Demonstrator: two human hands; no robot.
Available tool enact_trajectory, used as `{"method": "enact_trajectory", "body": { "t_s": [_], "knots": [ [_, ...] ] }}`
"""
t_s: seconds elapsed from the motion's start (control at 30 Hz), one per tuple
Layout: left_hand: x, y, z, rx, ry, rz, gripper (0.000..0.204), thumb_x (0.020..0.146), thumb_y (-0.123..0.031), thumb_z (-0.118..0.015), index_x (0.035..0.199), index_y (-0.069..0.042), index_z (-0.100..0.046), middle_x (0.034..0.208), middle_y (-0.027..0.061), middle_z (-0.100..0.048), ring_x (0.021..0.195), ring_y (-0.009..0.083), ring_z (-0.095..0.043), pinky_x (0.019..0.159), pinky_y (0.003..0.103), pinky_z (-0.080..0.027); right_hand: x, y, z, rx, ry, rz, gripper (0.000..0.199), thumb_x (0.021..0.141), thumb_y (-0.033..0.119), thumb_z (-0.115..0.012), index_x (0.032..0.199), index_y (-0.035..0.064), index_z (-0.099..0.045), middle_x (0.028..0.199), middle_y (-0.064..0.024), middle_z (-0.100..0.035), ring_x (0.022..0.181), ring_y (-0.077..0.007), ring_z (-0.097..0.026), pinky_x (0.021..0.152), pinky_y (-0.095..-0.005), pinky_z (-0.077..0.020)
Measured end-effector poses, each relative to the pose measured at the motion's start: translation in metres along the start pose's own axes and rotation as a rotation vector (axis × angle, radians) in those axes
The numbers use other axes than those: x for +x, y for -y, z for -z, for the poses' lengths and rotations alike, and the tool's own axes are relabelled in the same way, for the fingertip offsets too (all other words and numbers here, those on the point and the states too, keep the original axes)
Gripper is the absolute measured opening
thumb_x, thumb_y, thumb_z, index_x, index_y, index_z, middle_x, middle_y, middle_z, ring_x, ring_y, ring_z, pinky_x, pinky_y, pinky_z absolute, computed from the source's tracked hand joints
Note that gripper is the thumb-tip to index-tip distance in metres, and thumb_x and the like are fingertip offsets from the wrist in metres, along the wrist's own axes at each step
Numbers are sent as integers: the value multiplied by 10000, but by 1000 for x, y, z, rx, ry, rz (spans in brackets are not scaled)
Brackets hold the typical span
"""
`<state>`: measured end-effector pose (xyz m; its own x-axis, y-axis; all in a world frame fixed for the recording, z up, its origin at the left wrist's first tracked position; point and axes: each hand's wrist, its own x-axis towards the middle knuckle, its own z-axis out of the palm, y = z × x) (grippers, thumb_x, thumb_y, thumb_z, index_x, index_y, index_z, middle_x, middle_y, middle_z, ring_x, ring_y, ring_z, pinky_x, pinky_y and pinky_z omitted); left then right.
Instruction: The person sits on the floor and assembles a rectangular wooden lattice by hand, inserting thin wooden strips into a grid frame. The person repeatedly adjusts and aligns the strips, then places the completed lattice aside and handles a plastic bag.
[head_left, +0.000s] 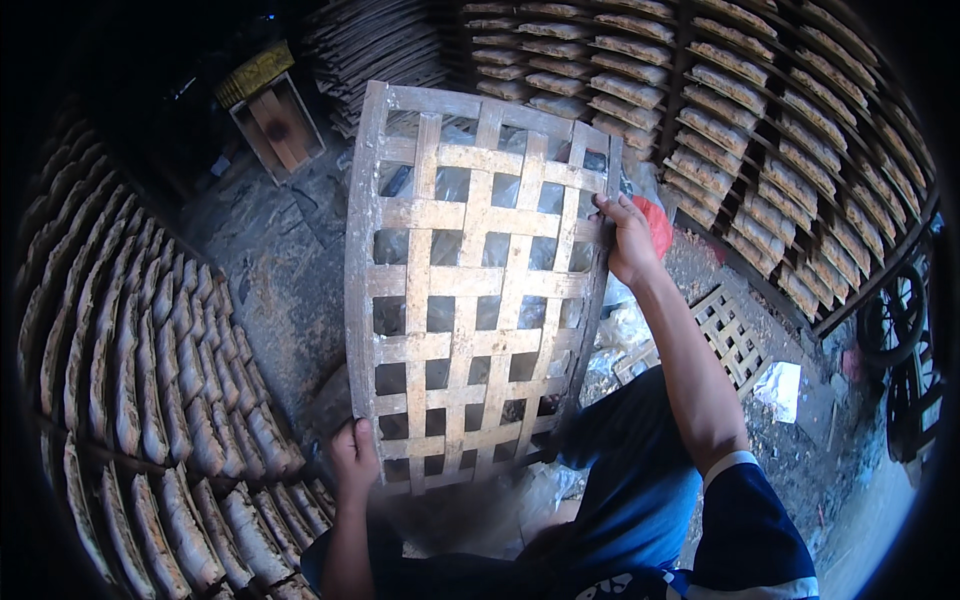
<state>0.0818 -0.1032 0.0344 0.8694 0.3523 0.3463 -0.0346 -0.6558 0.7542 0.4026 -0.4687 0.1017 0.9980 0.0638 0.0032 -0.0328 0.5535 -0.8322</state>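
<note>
A woven wooden lattice tray (473,270), framed by grey battens and crossed with pale flat strips, is held up before me, tilted toward upright. Gripping its lower left edge is my left hand (353,458), thumb up on the frame. My right hand (628,240) clasps the upper part of the right side, fingers curled over the batten. Through the square gaps, clear plastic sheeting shows behind the tray. A red thing (652,226), perhaps a plastic bag, appears just beyond my right hand.
Racks of filled trays stand at the left (170,350) and upper right (720,120). Another lattice panel (730,335) lies on the floor at the right, near a white sheet (778,390). A wooden box with a yellow top (275,120) stands far left. Wheels (893,315) are at the right edge.
</note>
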Motion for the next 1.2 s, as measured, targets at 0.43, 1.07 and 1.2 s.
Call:
{"method": "enact_trajectory", "body": {
  "t_s": [0.43, 1.07, 1.2],
  "knots": [
    [4, -9, 0, -12, -5, 5, 388, 1038, -265, -502, 788, 23, -574, 597, 133, -512, 535, 211, -503, 538, 394, -396, 8, -3, 8, 14, 1, -33, 180, 948, 73, -620, 1125, 40, -615, 1040, -43, -673, 913, -180, -654, 824, -355, -550],
    [-3, -2, 2, -37, -28, 174, 479, 1064, -346, -479, 760, 9, -580, 600, 26, -500, 583, 109, -444, 543, 340, -362, 8, -16, 7, -260, 176, -171, 408, 901, 171, -773, 1200, -7, -558, 946, -50, -641, 735, -117, -609, 651, -276, -520],
    [-5, -13, -4, -149, -77, 209, 482, 1070, -331, -467, 727, 0, -538, 584, 16, -474, 586, 92, -421, 537, 342, -347, 3, -23, 2, -481, 131, -2, 588, 856, 200, -809, 1303, -24, -499, 1042, -112, -629, 877, -202, -630, 794, -341, -533]
  ]
}}
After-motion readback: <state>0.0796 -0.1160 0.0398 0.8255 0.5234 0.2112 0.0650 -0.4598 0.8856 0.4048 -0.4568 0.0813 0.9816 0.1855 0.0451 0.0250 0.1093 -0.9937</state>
